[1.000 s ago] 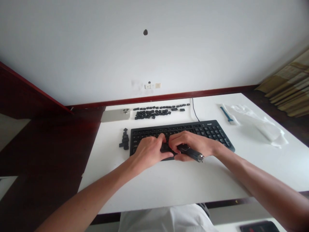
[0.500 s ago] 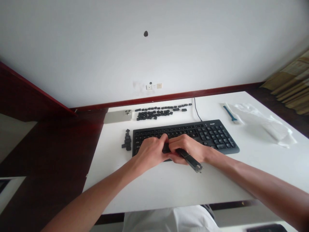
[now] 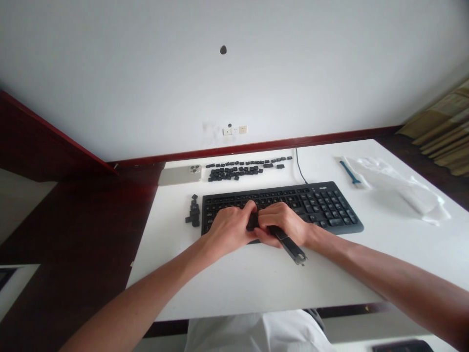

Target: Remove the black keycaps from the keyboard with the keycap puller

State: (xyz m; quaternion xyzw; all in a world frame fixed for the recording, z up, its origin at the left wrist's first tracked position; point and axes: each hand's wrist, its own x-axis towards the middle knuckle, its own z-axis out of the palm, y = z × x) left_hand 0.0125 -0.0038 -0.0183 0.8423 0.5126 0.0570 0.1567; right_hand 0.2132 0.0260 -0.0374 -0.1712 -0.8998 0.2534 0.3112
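Observation:
My left hand (image 3: 229, 230) lies curled over the left half of a black computer keyboard (image 3: 322, 205), its fingertips on a small black keycap (image 3: 252, 223) between my hands. My right hand (image 3: 282, 225) meets it there and grips a dark metal tool (image 3: 289, 246), whose narrow end points down and to the right past the keyboard's front edge. The other end of the tool is hidden under my fingers. My hands cover the keys beneath them.
Loose black keycaps (image 3: 238, 171) lie in rows and a heap behind the keyboard, and a small stack (image 3: 193, 213) stands at its left. A phone (image 3: 179, 175), a black cable (image 3: 301, 168), a blue-handled brush (image 3: 351, 172) and a plastic bag (image 3: 399, 188) share the white table (image 3: 256, 288).
The tool has swung from pointing right to pointing down and right. My hands have drawn closer together, and the view has shifted slightly.

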